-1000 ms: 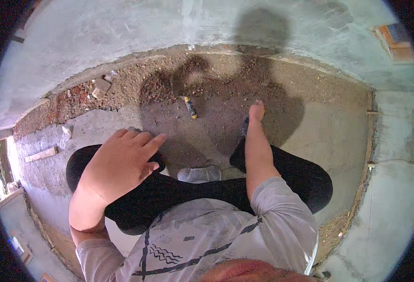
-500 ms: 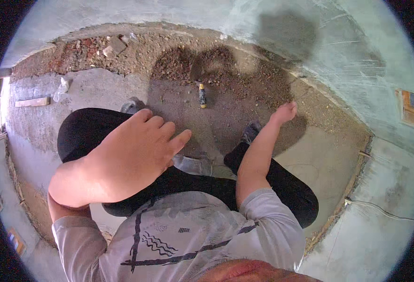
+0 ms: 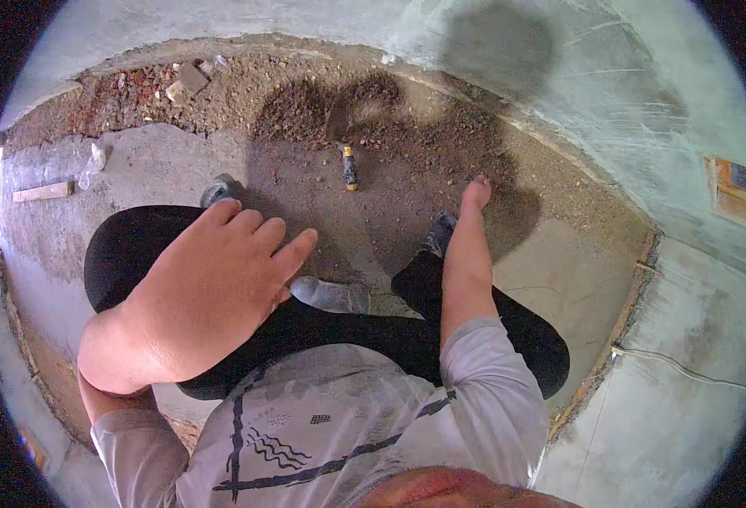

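My left hand (image 3: 212, 292) is raised over my left knee, back upward, its fingers bent loosely and the index finger held apart; its palm is hidden. My right hand (image 3: 476, 193) reaches forward over the edge of the loose gravel (image 3: 449, 140), beyond my right shoe (image 3: 440, 233). Its fingers look curled together, and whatever they may hold is too small to make out. Between the hands, farther off, lies a trowel (image 3: 350, 169) with a yellow and black handle. Its dark blade points away from me into the gravel, and neither hand touches it.
A pale wall (image 3: 322, 21) curves along the far side behind the gravel strip. Brick pieces (image 3: 191, 79) lie at the far left. A wooden batten (image 3: 43, 192) and a crumpled clear plastic bag (image 3: 93, 162) rest on the concrete. A cable (image 3: 686, 364) runs along the right wall.
My right hand has moved left and a little toward my body line. My left hand has shifted slightly left. The whole view has turned a little; the trowel has not moved.
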A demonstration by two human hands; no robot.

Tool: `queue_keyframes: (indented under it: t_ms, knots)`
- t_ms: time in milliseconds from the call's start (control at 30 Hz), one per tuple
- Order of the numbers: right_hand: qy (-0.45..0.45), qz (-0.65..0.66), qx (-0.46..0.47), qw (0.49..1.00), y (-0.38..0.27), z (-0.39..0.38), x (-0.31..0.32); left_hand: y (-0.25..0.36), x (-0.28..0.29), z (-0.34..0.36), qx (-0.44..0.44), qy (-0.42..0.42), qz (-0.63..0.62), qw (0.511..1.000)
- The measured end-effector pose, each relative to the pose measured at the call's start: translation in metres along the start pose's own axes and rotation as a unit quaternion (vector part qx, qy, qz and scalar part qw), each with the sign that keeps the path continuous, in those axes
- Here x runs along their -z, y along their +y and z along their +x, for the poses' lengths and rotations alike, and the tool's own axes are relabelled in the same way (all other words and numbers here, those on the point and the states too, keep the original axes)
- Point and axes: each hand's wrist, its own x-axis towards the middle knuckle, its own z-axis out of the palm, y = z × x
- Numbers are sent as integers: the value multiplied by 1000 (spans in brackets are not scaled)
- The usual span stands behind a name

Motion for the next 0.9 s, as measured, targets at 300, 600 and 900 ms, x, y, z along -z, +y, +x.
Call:
queue_keyframes:
  t_ms: [300, 600, 900]
  knots:
    - [140, 324, 23, 935, 8, -23, -6, 2, -3, -3, -12, 32, 6, 999]
    - [57, 488, -134, 861, -31, -85, -14, 6, -6, -9, -37, 46, 27, 998]
    - [159, 479, 53, 862, -126, -15, 86, 4, -7, -10, -13, 18, 22, 1000]
